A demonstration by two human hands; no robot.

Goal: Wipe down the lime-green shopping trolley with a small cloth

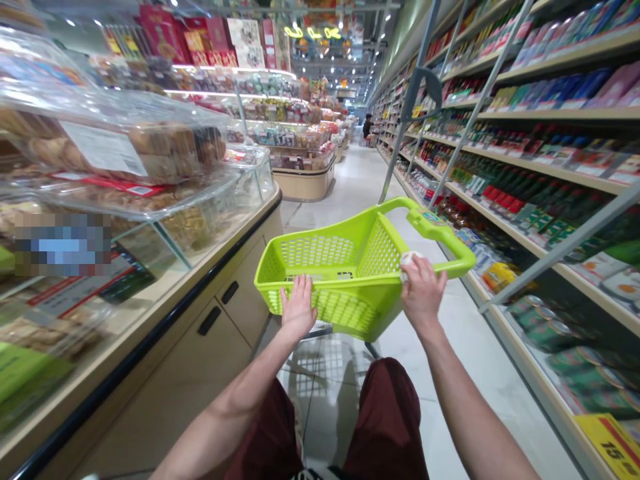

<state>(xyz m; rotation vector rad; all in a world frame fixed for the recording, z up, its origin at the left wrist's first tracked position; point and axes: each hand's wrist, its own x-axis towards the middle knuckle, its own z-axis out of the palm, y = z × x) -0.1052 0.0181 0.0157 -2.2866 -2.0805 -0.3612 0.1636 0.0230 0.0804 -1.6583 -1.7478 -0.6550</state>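
A lime-green perforated plastic shopping basket on a wheeled frame stands in front of me, and nothing shows inside it. My left hand lies over its near rim, fingers curled on the plastic. My right hand grips the rim on the right, close to the basket's long green handle. A small white object pokes out under those fingers, and its kind is hard to tell. Below the basket, my dark red shorts show between my bare forearms.
Packed grocery shelves run along the right, with grey metal poles before them. To the left stands a glass counter of packaged baked goods. A tiled aisle stretches ahead, and a person is far down it.
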